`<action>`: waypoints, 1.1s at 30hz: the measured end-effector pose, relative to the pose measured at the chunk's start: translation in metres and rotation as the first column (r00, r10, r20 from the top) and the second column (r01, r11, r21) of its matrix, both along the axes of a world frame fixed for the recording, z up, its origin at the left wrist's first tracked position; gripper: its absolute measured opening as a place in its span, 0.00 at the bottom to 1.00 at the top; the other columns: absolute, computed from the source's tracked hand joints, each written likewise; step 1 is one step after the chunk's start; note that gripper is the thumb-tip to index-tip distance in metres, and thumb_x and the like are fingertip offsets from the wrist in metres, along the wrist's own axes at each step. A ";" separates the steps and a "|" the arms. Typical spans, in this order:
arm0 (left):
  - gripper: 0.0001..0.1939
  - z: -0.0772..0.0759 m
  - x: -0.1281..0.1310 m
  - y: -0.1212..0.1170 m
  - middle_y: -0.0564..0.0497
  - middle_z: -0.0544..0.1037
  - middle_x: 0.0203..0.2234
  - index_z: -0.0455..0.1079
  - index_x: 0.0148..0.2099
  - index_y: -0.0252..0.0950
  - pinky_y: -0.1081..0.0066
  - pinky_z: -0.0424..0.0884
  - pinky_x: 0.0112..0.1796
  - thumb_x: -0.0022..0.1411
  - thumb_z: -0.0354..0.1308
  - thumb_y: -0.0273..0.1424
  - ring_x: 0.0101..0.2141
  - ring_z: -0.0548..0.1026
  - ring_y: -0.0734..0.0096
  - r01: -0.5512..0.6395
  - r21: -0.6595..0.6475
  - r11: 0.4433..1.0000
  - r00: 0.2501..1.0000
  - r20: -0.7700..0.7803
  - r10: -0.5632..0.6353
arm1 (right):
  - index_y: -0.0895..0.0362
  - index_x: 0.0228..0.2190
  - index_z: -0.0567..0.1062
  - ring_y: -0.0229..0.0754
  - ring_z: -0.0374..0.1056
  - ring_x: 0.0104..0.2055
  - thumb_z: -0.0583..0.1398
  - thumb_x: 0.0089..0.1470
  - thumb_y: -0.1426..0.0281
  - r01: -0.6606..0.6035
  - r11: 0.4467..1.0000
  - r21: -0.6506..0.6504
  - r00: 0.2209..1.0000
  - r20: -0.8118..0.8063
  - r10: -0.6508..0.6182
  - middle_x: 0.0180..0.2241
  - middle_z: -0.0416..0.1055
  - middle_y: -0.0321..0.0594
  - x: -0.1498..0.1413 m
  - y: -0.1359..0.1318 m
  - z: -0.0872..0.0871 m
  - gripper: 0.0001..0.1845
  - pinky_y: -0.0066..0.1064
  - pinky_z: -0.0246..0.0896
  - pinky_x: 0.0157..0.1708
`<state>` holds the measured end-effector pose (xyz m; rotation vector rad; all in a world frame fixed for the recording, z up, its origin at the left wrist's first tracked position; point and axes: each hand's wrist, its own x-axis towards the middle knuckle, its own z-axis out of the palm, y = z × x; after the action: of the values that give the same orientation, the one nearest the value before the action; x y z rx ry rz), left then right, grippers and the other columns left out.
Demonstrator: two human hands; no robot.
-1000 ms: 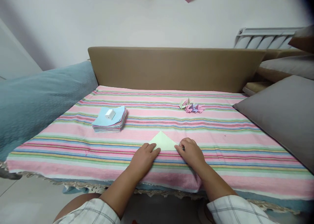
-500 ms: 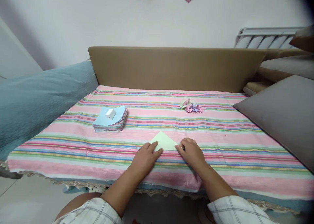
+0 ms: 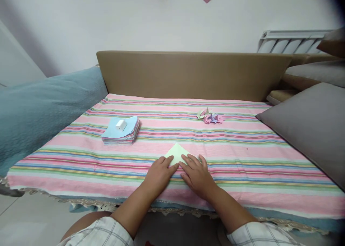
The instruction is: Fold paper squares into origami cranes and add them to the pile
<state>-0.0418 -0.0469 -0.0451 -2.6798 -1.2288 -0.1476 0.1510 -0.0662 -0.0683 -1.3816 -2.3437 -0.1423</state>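
Note:
A pale green sheet of paper (image 3: 176, 151), folded into a triangle with its point away from me, lies on the striped cloth (image 3: 161, 127). My left hand (image 3: 159, 172) rests on its left part, thumb and fingers stretched out. Flat over the right part and near edge lies my right hand (image 3: 196, 172), fingers spread. Both hands cover the lower corners of the triangle, and neither grips anything.
A stack of coloured paper (image 3: 122, 133) with a small white block (image 3: 121, 125) on top sits to the left. Several folded paper figures (image 3: 211, 117) lie at the back right. Grey cushions (image 3: 309, 120) line the right side; a brown backrest (image 3: 188, 75) stands behind.
My right hand has moved left from the triangle's right corner onto the paper, and its curled fingers have opened out flat. My left hand has stayed in place.

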 end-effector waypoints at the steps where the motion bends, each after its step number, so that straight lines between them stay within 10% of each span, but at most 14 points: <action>1: 0.18 0.000 0.000 0.000 0.45 0.67 0.53 0.63 0.55 0.46 0.62 0.66 0.43 0.63 0.49 0.30 0.43 0.67 0.62 0.001 0.000 1.000 1.000 0.006 -0.001 | 0.50 0.50 0.68 0.48 0.53 0.57 0.50 0.59 0.60 -0.008 1.000 -0.013 1.000 0.016 0.008 0.55 0.62 0.41 -0.001 -0.001 0.000 0.19 0.50 0.34 0.57; 33: 0.21 -0.003 -0.004 0.002 0.46 0.66 0.54 0.63 0.55 0.47 0.62 0.66 0.44 0.61 0.50 0.24 0.44 0.66 0.62 0.000 -0.030 1.000 0.999 0.040 0.002 | 0.51 0.29 0.77 0.46 0.65 0.46 0.53 0.52 0.72 0.324 0.924 -0.203 0.945 0.015 -0.328 0.44 0.72 0.40 0.068 0.001 0.023 0.12 0.46 0.48 0.50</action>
<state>-0.0454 -0.0452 -0.0477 -2.7145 -1.2536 -0.1853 0.2192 -0.0657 -0.0455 -1.8595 -2.1411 0.0171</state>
